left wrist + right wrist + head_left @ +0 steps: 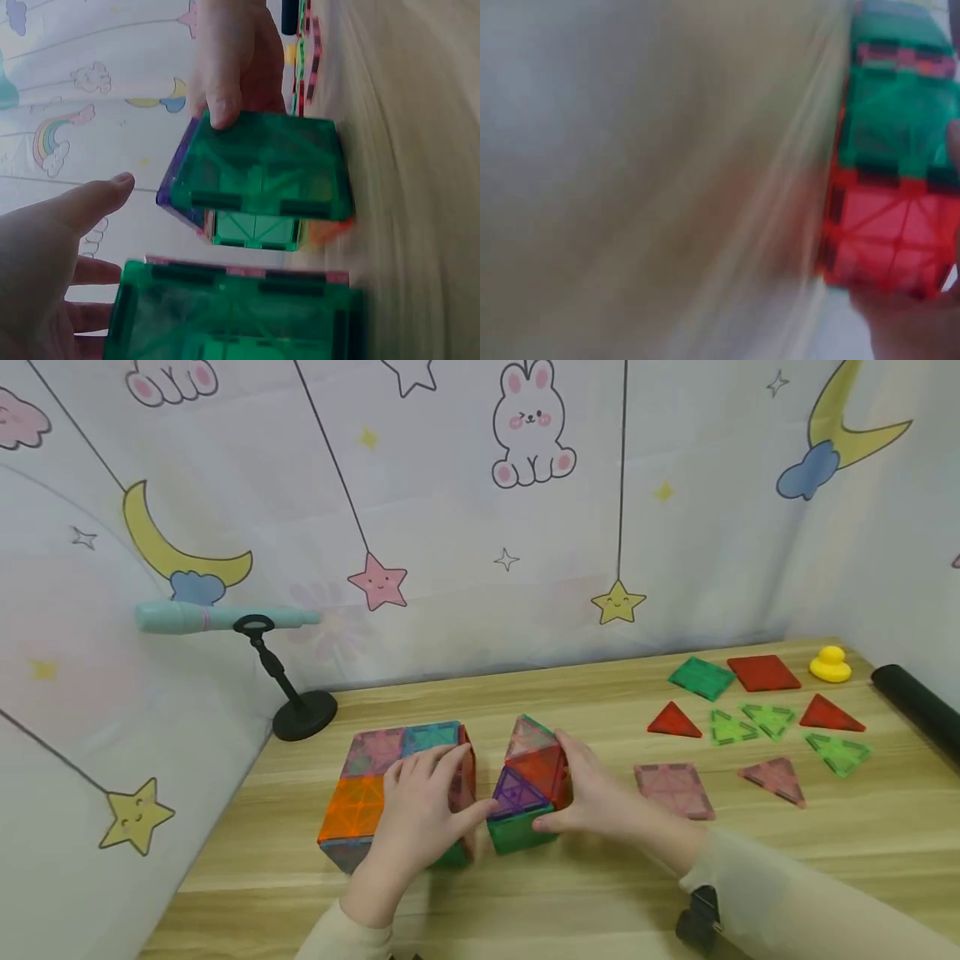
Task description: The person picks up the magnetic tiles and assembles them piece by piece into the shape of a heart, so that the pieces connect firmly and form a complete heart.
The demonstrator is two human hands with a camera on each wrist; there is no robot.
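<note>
A low box of translucent magnetic tiles (355, 807), with orange, pink and blue tiles on top, stands on the table. My left hand (422, 806) rests over its right part, the thumb held out toward a smaller tile block. That smaller block (523, 793) has pink, red and purple triangles on top and green and red sides. My right hand (600, 793) grips it from the right, thumb at the front and fingers at the back. In the left wrist view, a gap separates the small block's green face (262, 165) from the box's green face (232, 307).
Loose tiles lie at the right: a pink square (675, 791), a red square (763, 672), a green square (702, 678) and several triangles. A yellow duck (830, 665) and a black cylinder (918, 714) are beyond. A black stand (303, 714) holds a light-blue stick at the back left.
</note>
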